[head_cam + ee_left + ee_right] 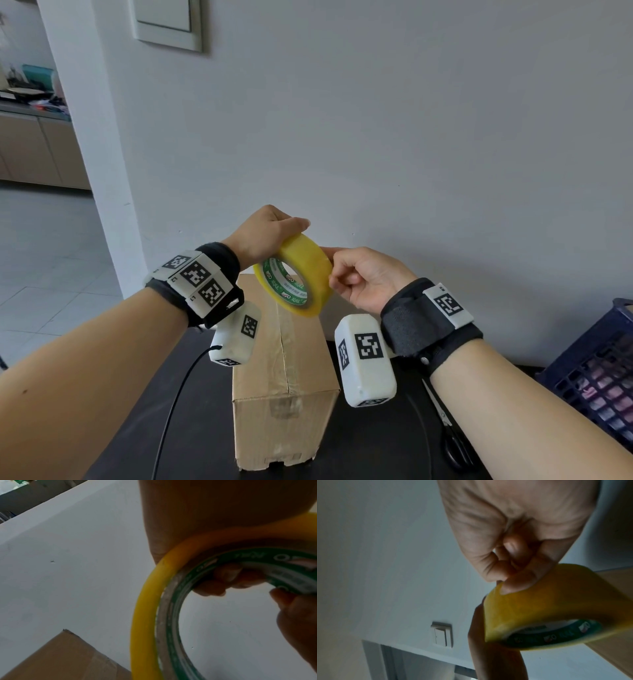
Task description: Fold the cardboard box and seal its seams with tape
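Picking at the yellow tape roll (297, 276) above the cardboard box (284, 394) on the tabletop (394, 445): left hand (263, 234) grips the roll through its core to steady it, right hand (368, 277) pinches its outer face, probably hunting the free end. Top seam looks already taped; scissors (452, 435) lie beside the box for cutting.

We seem to be in a home: at the left of the frame a tiled floor (44, 246) leads to beige cabinets (37, 150) under a cluttered counter (30, 99). A wall switch (442, 635) sits on the plain white wall (411, 120).
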Motion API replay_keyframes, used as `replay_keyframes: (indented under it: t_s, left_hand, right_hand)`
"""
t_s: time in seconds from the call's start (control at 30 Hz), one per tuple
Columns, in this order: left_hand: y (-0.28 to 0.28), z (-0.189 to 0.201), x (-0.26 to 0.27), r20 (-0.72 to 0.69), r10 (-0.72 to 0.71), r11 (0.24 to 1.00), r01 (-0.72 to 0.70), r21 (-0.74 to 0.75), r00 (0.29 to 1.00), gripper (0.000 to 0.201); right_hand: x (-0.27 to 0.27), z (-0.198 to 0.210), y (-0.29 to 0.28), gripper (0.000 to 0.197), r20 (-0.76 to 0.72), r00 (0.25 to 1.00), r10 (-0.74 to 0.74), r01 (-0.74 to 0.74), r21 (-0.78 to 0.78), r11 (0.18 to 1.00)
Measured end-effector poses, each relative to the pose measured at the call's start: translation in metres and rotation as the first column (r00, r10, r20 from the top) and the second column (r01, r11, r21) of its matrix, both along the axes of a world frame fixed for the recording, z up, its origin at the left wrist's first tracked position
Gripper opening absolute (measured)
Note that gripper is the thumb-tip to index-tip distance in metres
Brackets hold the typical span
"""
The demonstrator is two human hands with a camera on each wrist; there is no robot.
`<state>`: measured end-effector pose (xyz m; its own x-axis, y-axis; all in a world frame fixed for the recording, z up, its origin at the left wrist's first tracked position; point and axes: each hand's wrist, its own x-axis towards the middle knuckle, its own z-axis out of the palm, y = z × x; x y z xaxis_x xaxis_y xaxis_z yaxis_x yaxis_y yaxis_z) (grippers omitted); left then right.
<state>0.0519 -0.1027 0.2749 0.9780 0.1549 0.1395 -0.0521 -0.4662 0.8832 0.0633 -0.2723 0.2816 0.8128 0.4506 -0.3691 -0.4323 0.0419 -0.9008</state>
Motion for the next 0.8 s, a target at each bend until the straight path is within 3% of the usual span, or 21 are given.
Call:
replay_keyframes:
  t_s: [0.1, 0.17, 0.23, 0.3, 0.37, 0.53, 0.7, 0.8]
  left_hand:
    - [0.000, 0.004, 0.000, -0.043, 0.015, 0.999, -0.016, -0.033, 0.999, 0.049]
    - [0.003, 0.006, -0.001, -0.076, 0.060, 0.997, -0.064, -0.051, 0.995, 0.045]
    - [0.006, 0.009, -0.001, -0.107, 0.112, 0.993, -0.114, -0.018, 0.988, 0.040]
    - [0.007, 0.012, -0.002, -0.130, 0.147, 0.989, -0.145, 0.024, 0.981, 0.037]
    - [0.008, 0.014, -0.002, -0.146, 0.170, 0.985, -0.164, 0.052, 0.975, 0.036]
    - [0.007, 0.014, -0.005, -0.166, 0.198, 0.977, -0.181, 0.112, 0.966, 0.035]
    - [0.008, 0.014, -0.010, -0.185, 0.199, 0.974, -0.173, 0.150, 0.962, 0.035]
    - [0.008, 0.015, -0.012, -0.189, 0.189, 0.978, -0.168, 0.120, 0.964, 0.034]
  right_hand:
    - [0.000, 0.004, -0.002, 0.034, 0.113, 0.993, 0.031, -0.026, -0.039, 0.999]
    - [0.003, 0.009, -0.004, 0.029, 0.353, 0.933, 0.072, -0.011, -0.174, 0.985]
    - [0.004, 0.016, -0.004, 0.025, 0.632, 0.758, 0.162, 0.109, -0.367, 0.924]
    - [0.004, 0.018, -0.001, 0.018, 0.778, 0.540, 0.322, 0.248, -0.512, 0.822]
    - [0.002, 0.019, 0.005, 0.015, 0.797, 0.392, 0.459, 0.353, -0.592, 0.725]
    - [-0.008, 0.026, 0.016, 0.019, 0.701, 0.180, 0.690, 0.549, -0.654, 0.521]
    - [-0.018, 0.032, 0.022, 0.017, 0.558, 0.080, 0.826, 0.640, -0.664, 0.386]
    - [-0.020, 0.033, 0.024, 0.013, 0.518, 0.044, 0.854, 0.662, -0.656, 0.364]
